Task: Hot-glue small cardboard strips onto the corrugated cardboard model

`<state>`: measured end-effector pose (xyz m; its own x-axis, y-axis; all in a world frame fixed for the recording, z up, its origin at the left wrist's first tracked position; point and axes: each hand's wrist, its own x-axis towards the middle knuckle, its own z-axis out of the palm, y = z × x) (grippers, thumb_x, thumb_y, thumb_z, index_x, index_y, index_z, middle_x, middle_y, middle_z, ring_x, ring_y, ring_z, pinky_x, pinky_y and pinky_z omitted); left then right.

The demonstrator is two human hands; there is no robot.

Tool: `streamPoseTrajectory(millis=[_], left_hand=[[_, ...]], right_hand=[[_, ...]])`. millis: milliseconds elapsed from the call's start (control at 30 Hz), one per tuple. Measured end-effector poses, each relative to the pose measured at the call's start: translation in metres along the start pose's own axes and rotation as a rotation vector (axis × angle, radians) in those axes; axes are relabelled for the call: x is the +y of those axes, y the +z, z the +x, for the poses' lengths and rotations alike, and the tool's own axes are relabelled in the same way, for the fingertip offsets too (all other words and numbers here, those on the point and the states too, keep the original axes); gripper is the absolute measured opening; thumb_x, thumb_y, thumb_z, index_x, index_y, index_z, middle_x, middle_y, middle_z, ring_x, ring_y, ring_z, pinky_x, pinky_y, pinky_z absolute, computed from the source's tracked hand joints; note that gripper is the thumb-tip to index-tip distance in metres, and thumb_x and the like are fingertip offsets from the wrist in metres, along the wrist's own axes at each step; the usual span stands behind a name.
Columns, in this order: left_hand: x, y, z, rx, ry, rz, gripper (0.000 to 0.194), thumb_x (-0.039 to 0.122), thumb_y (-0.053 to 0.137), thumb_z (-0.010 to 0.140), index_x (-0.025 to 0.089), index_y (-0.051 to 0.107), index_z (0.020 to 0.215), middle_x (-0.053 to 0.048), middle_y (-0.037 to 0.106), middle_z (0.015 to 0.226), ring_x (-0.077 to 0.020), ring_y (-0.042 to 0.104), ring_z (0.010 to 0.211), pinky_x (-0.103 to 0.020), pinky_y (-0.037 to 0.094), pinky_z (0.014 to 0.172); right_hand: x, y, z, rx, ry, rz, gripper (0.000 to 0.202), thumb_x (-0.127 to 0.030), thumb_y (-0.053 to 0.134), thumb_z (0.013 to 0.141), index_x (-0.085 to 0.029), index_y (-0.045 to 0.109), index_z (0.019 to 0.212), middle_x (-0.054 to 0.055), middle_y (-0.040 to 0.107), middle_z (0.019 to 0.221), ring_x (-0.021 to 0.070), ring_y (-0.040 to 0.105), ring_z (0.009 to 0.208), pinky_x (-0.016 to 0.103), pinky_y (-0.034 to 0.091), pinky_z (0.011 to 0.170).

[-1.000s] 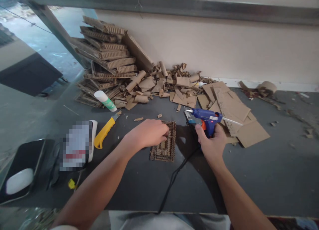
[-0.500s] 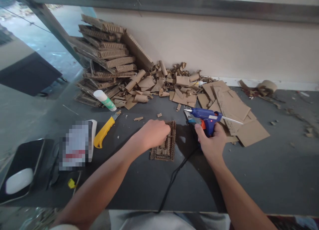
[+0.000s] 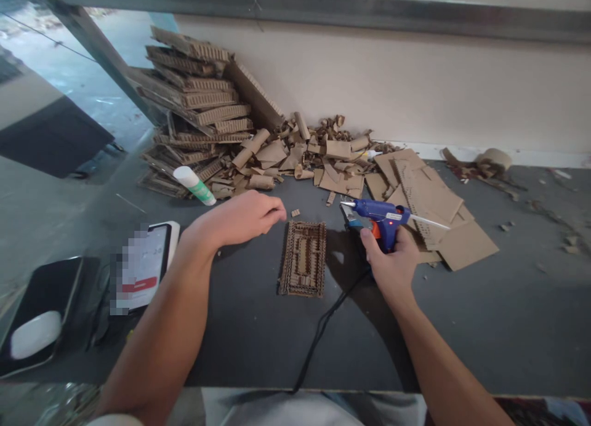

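Note:
My left hand (image 3: 249, 218) is low over the dark tabletop, left of a rectangular corrugated-cardboard frame (image 3: 287, 260). Its fingers are bent and pressed together; whatever is under or between them is hidden. Just right of the fingertips lies a small cardboard piece (image 3: 295, 213). My right hand (image 3: 396, 263) is wrapped round the handle of a blue glue gun (image 3: 381, 212), its thumb near the orange trigger. The nozzle points left, and a glue stick (image 3: 430, 223) sticks out at the back.
Cardboard panels (image 3: 207, 100) are stacked at the back left beside loose scraps (image 3: 295, 155). Flat cardboard sheets (image 3: 436, 198) lie right of the gun. A glue stick tube (image 3: 194, 184) and phones (image 3: 161, 253) are at left. A black cord (image 3: 318, 340) runs to the front edge.
My left hand has left the cardboard frame and moved left, uncovering its middle. It now covers the spot of a small cardboard strip and hides the yellow cutter. My right hand stays put.

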<state>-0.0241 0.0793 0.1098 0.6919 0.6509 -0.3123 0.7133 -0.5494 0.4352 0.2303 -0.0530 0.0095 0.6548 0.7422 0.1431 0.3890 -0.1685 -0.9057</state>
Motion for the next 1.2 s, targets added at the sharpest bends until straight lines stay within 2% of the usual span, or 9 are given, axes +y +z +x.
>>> streamPoseTrajectory(millis=[167, 333, 500, 767, 967, 1200], left_hand=[[-0.014, -0.007, -0.006, 0.062, -0.099, -0.105, 0.03, 0.038, 0.045, 0.097, 0.021, 0.067, 0.087, 0.001, 0.071, 0.071, -0.0135, 0.064, 0.063, -0.024, 0.042, 0.062], [-0.016, -0.007, -0.005, 0.1, -0.121, -0.146, 0.03, 0.04, 0.043, 0.098, 0.02, 0.063, 0.088, 0.001, 0.073, 0.071, -0.0136, 0.065, 0.062, -0.024, 0.043, 0.062], [-0.016, 0.001, 0.003, 0.06, -0.149, -0.198, 0.025, 0.039, 0.045, 0.097, 0.02, 0.06, 0.089, 0.001, 0.075, 0.075, -0.0143, 0.067, 0.062, -0.025, 0.046, 0.062], [-0.023, 0.007, 0.006, 0.059, -0.092, -0.219, 0.027, 0.041, 0.05, 0.097, 0.02, 0.059, 0.083, -0.002, 0.077, 0.078, -0.0147, 0.069, 0.063, -0.027, 0.05, 0.063], [-0.013, 0.011, 0.009, 0.076, -0.001, -0.304, 0.027, 0.042, 0.053, 0.097, 0.019, 0.058, 0.082, -0.002, 0.076, 0.075, -0.0122, 0.068, 0.058, -0.023, 0.05, 0.057], [0.002, 0.024, 0.017, -0.14, 0.218, -0.759, 0.034, 0.047, 0.052, 0.099, 0.018, 0.057, 0.082, -0.005, 0.074, 0.071, -0.0111, 0.063, 0.054, -0.021, 0.051, 0.053]], right_hand=[[0.002, 0.0, 0.0, -0.001, 0.0, -0.025, 0.034, -0.05, 0.075, 0.074, -0.02, 0.06, 0.081, -0.004, 0.057, 0.061, 0.0109, 0.046, 0.05, 0.025, 0.039, 0.05], [0.002, 0.0, 0.0, 0.002, -0.007, -0.036, 0.033, -0.049, 0.074, 0.075, -0.02, 0.061, 0.081, -0.004, 0.057, 0.061, 0.0108, 0.046, 0.049, 0.025, 0.039, 0.05], [0.001, 0.0, -0.001, 0.003, -0.008, -0.038, 0.033, -0.049, 0.074, 0.074, -0.02, 0.06, 0.079, -0.004, 0.057, 0.06, 0.0107, 0.046, 0.049, 0.025, 0.039, 0.049], [0.002, 0.0, 0.0, 0.002, -0.001, -0.03, 0.034, -0.05, 0.074, 0.074, -0.02, 0.06, 0.08, -0.004, 0.057, 0.06, 0.0114, 0.047, 0.049, 0.026, 0.04, 0.051], [0.002, 0.0, 0.0, -0.008, 0.008, -0.006, 0.035, -0.051, 0.075, 0.074, -0.021, 0.059, 0.081, -0.006, 0.053, 0.058, 0.0117, 0.047, 0.049, 0.026, 0.039, 0.05], [0.002, -0.001, -0.001, -0.014, 0.004, 0.007, 0.034, -0.05, 0.075, 0.075, -0.02, 0.062, 0.084, -0.004, 0.058, 0.062, 0.0118, 0.048, 0.05, 0.026, 0.041, 0.052]])
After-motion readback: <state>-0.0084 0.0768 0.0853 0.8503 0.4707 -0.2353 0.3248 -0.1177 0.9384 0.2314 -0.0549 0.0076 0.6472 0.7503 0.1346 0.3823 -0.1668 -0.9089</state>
